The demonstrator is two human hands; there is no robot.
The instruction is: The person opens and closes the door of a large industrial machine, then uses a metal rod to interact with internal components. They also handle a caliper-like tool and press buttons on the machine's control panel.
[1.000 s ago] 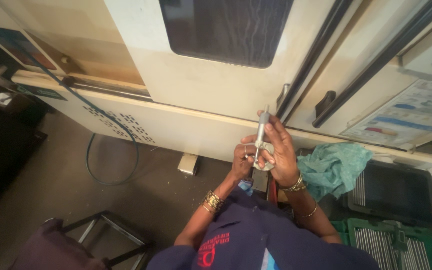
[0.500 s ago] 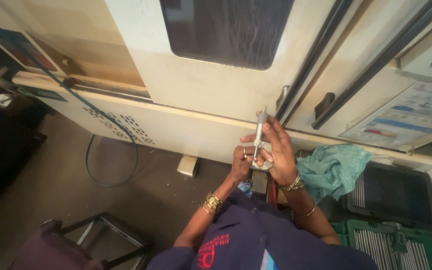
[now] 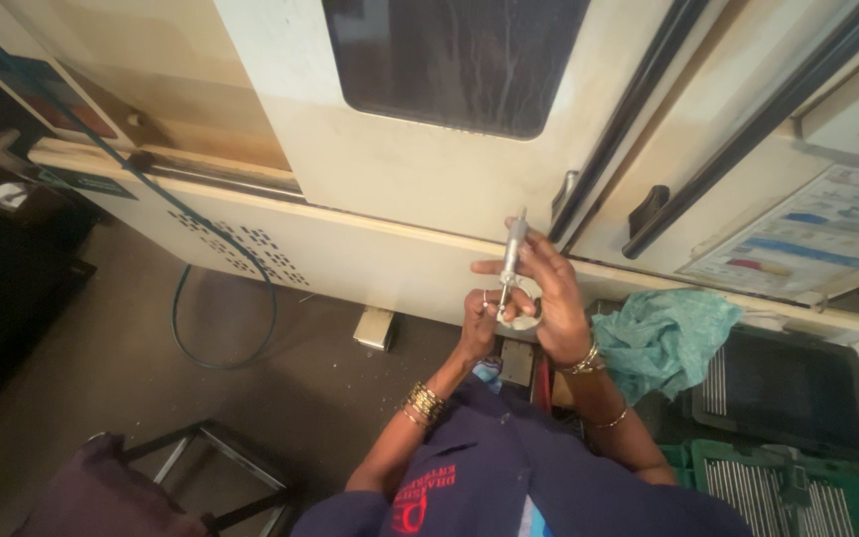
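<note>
— What is the person wearing?
— A dark navy short-sleeved shirt (image 3: 509, 467) with a red emblem and red lettering on the chest.
— Any jewellery?
— Gold bangles (image 3: 424, 403) stacked on the left wrist, a gold bracelet (image 3: 583, 360) on the right wrist, and a thin bangle (image 3: 610, 422) further up the right forearm.

A person stands before a large machine (image 3: 429, 189), both hands raised in front of its lower panel. The right hand (image 3: 552, 298) and left hand (image 3: 477, 326) meet around a micrometer (image 3: 511, 264) held upright between them, its tip toward the machine's window (image 3: 454, 60). A cloth (image 3: 663, 338) lies just right of the right hand, beside trays (image 3: 787, 383) and a crate (image 3: 797, 487). A stool (image 3: 101, 487) stands on the floor (image 3: 101, 368) to the left, with a hose (image 3: 221, 328) looping beyond it.
</note>
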